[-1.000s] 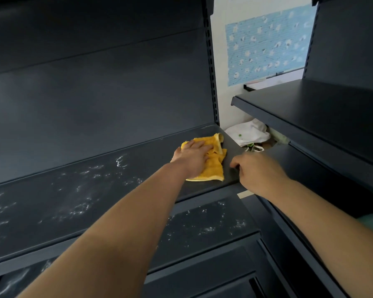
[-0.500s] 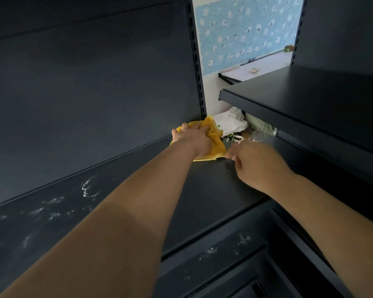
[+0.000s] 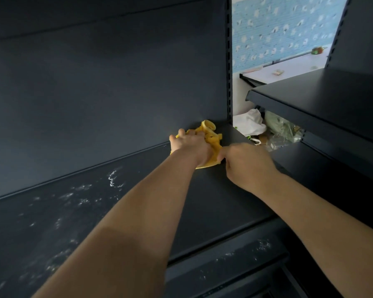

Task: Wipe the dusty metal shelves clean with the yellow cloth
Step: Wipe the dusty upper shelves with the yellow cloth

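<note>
Yellow cloth [image 3: 211, 136], 1 only, is now lying bunched at the back right corner of the upper shelf [image 3: 202, 201], beside the slotted upright [image 3: 228, 61]. About 1 s ago it was sitting flatter near the front edge, so the stroke is reaching the shelf's end, I think, while white dust [image 3: 114, 179] is waiting on the left part. Left hand [image 3: 192, 147] is gripping the cloth w/ curled fingers, right hand [image 3: 246, 164] is resting clenched just beside it, touching its edge, pinching or not I cannot tell; counting 2 hands & 2 dusty shelves, incl. the lower shelf [image 3: 235, 250].
</note>
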The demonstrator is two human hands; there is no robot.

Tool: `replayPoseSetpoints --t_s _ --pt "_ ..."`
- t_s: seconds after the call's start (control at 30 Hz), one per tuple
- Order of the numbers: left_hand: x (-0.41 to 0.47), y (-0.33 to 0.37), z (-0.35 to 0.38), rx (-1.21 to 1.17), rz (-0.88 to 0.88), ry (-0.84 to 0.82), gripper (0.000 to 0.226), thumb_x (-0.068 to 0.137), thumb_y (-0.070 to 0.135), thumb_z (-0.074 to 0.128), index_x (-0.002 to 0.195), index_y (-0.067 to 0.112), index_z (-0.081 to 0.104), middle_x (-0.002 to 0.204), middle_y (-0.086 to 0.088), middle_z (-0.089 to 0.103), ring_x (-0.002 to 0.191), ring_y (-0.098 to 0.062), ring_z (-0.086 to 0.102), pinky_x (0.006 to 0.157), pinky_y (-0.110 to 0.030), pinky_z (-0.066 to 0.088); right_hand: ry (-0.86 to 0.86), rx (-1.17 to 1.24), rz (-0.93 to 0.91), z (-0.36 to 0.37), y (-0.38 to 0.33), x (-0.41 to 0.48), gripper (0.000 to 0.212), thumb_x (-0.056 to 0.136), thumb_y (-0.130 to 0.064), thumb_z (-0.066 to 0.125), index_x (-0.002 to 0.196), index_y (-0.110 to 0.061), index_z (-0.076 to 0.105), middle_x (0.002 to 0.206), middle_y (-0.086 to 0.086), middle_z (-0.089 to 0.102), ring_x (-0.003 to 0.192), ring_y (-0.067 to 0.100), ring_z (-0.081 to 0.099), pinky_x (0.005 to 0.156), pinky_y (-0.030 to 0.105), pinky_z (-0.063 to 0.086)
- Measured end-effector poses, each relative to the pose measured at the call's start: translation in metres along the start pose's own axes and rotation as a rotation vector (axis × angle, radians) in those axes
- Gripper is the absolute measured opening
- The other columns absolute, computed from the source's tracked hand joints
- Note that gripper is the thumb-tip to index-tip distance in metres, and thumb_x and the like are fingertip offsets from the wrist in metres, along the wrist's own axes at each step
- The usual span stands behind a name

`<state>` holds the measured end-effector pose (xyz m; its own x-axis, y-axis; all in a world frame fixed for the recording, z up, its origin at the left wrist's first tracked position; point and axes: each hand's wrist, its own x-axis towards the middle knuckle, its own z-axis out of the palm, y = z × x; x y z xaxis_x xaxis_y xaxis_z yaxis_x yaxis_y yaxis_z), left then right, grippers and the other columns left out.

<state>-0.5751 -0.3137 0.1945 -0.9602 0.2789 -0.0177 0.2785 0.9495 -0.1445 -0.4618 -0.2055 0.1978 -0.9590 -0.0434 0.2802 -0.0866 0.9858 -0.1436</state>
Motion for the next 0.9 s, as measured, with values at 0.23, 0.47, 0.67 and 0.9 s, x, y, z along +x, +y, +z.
replayPoseSetpoints --t_s 0.23,0.47,0.67,0.9 --pt "-0.022 -0.044 0.006 -0.023 -0.127 -0.034 0.051 0.091 0.04 0.027 0.136 0.022 0.041 0.139 -0.004 0.047 0.127 -0.03 0.035 0.098 -0.05 0.029 -0.026 0.037 -0.052 0.008 -0.021 0.002 0.036 0.091 -0.011 0.046 0.118 -0.027 0.063 0.111 0.0 0.063 0.106 0.023 0.058 0.073 0.033 0.046" --pt "-0.043 -0.086 0.015 0.007 -0.29 -0.054 0.049 0.086 0.021 0.035 0.135 0.022 0.043 0.138 -0.005 0.048 0.129 -0.031 0.033 0.1 -0.05 0.029 -0.026 0.017 -0.064 0.018 -0.028 0.003 0.037 0.09 -0.011 0.049 0.12 -0.028 0.062 0.112 -0.001 0.062 0.106 0.021 0.057 0.076 0.033 0.046" --pt "-0.053 -0.09 0.015 -0.011 -0.353 -0.037 0.041 0.087 0.02 0.037 0.126 0.02 0.049 0.127 -0.007 0.054 0.121 -0.031 0.037 0.096 -0.045 0.033 -0.011 0.017 -0.036 0.012 -0.013 -0.008 0.04 0.088 -0.007 0.049 0.119 -0.029 0.062 0.112 -0.002 0.063 0.108 0.021 0.057 0.078 0.034 0.047" --pt "-0.058 -0.054 0.017 -0.07 -0.233 0.03 0.045 0.094 0.022 0.032 0.138 0.026 0.042 0.137 -0.002 0.048 0.127 -0.033 0.033 0.099 -0.045 0.033 0.02 0.026 0.064 -0.011 0.028 -0.039 0.042 0.088 -0.004 0.051 0.122 -0.027 0.062 0.116 0.001 0.064 0.108 0.024 0.059 0.08 0.035 0.048"
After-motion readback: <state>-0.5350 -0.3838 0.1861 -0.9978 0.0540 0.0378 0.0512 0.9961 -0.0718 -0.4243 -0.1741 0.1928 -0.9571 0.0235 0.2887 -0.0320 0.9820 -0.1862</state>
